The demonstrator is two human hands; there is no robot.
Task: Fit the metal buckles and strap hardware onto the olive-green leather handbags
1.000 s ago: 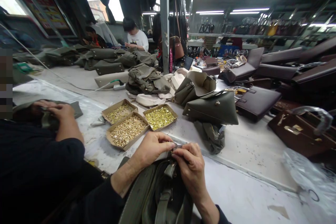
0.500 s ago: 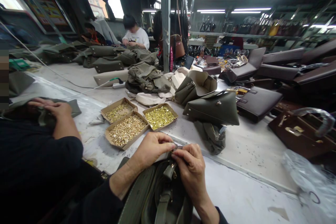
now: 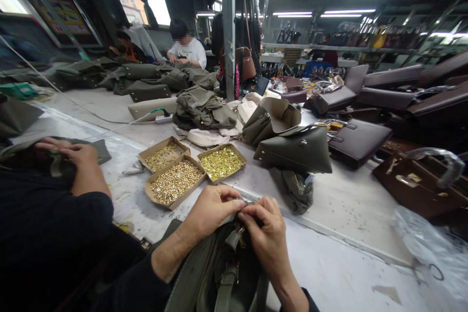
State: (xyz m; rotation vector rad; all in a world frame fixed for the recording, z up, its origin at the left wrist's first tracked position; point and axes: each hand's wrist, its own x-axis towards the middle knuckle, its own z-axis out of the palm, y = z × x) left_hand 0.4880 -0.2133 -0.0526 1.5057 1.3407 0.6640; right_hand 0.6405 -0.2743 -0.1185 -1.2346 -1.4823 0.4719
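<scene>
An olive green bag (image 3: 219, 273) lies in front of me at the table's near edge. My left hand (image 3: 210, 209) and my right hand (image 3: 265, 231) meet at its top, fingertips pinched together on a small metal fitting of its strap (image 3: 239, 230). What sits between the fingertips is too small to make out. Just beyond my hands, three open cardboard trays (image 3: 175, 180) hold several small brass-coloured pieces.
A co-worker's hands (image 3: 73, 156) in dark sleeves work olive material at the left. Finished olive bags (image 3: 296, 148) and brown bags (image 3: 358, 141) lie across the white table (image 3: 347, 204). Another seated person (image 3: 188, 51) works at the far end beside a metal post (image 3: 229, 29).
Both of my hands stay pinched at the bag's top, with only small finger shifts. The view has drifted slightly; the co-worker's hands barely moved.
</scene>
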